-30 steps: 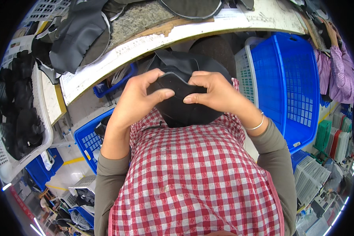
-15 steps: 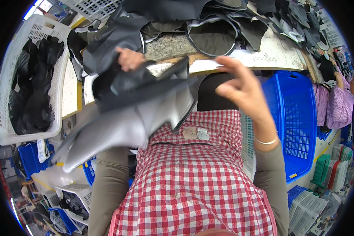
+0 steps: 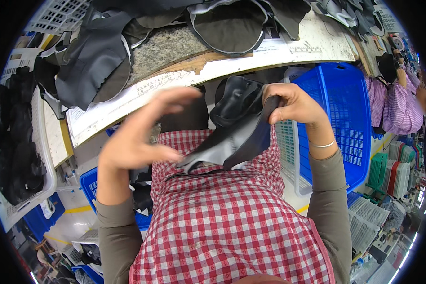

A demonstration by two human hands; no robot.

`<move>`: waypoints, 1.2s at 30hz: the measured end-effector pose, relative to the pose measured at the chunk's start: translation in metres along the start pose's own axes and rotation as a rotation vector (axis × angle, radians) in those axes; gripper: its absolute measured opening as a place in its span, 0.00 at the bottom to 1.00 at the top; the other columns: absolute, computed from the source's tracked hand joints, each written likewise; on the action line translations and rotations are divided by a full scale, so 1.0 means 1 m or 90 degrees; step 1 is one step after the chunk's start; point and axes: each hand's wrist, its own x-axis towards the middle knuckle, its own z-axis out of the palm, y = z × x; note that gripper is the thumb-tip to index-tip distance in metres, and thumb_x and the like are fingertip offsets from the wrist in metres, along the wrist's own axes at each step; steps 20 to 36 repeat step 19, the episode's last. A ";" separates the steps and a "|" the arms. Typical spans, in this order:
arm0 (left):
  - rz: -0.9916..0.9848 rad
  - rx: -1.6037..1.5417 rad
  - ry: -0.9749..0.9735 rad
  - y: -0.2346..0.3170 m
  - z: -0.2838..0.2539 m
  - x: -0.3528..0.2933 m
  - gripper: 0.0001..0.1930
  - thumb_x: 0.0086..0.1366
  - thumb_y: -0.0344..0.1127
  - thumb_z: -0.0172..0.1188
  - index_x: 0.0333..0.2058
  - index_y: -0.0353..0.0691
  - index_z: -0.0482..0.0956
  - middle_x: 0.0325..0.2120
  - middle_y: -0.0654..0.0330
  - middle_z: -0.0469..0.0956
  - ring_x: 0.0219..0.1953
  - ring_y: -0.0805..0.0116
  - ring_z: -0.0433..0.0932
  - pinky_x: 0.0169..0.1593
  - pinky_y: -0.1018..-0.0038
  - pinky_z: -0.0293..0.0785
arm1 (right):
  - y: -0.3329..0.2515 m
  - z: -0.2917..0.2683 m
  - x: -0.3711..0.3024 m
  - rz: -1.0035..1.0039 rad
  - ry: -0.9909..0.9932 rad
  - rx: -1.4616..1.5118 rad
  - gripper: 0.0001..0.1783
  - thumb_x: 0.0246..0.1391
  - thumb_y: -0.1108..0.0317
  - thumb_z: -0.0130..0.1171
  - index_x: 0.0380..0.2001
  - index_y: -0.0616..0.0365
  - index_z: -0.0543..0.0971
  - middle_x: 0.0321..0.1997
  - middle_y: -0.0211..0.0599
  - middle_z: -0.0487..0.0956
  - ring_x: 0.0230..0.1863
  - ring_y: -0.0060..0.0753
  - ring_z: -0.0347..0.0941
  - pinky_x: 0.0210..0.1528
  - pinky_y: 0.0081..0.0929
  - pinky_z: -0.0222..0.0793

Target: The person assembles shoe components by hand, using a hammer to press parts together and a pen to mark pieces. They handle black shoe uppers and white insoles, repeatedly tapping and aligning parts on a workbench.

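My right hand (image 3: 298, 105) pinches the upper corner of a black leather-like piece (image 3: 244, 137) with a pale grey side, thumb against fingers. The piece slants down to the left in front of my checked apron. Behind it is a glossy black folded part (image 3: 236, 102); whether it belongs to the same piece I cannot tell. My left hand (image 3: 139, 135), smeared by motion, is held with thumb and fingers apart near the piece's lower left end. Nothing shows in that hand.
The worktable (image 3: 312, 38) curves across ahead, bearing black pieces (image 3: 92, 57) and a granite slab (image 3: 168, 49). At left stands a white basket (image 3: 46, 151) of black pieces; at right, a blue crate (image 3: 348, 123) beside a white one (image 3: 291, 146). A person in a pink checked sleeve (image 3: 402, 106) sits far right.
The piece has swung from the left to the middle, and my right hand has closed on its corner. My left hand has come back from the table edge and is spread. The view has shifted.
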 end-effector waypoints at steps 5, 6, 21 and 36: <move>0.017 0.300 0.098 0.023 0.061 0.049 0.32 0.57 0.23 0.66 0.61 0.34 0.68 0.48 0.44 0.75 0.50 0.44 0.76 0.48 0.59 0.77 | -0.024 0.014 0.004 0.119 0.062 -0.025 0.25 0.47 0.65 0.79 0.45 0.63 0.78 0.37 0.31 0.77 0.39 0.18 0.76 0.31 0.16 0.73; -0.007 0.317 0.128 0.018 0.059 0.053 0.22 0.62 0.26 0.66 0.55 0.34 0.74 0.41 0.45 0.79 0.44 0.46 0.79 0.43 0.58 0.76 | -0.030 0.019 0.005 0.072 0.063 -0.109 0.25 0.47 0.65 0.79 0.45 0.63 0.78 0.39 0.31 0.78 0.39 0.20 0.77 0.31 0.18 0.75; -0.359 0.734 0.299 -0.021 0.034 0.018 0.26 0.69 0.47 0.65 0.60 0.39 0.77 0.49 0.51 0.86 0.55 0.59 0.82 0.54 0.61 0.76 | -0.061 0.079 0.024 -0.062 0.056 -0.483 0.22 0.35 0.73 0.77 0.32 0.55 0.74 0.36 0.37 0.75 0.43 0.46 0.74 0.46 0.40 0.71; -0.359 0.734 0.299 -0.021 0.034 0.018 0.26 0.69 0.47 0.65 0.60 0.39 0.77 0.49 0.51 0.86 0.55 0.59 0.82 0.54 0.61 0.76 | -0.061 0.079 0.024 -0.062 0.056 -0.483 0.22 0.35 0.73 0.77 0.32 0.55 0.74 0.36 0.37 0.75 0.43 0.46 0.74 0.46 0.40 0.71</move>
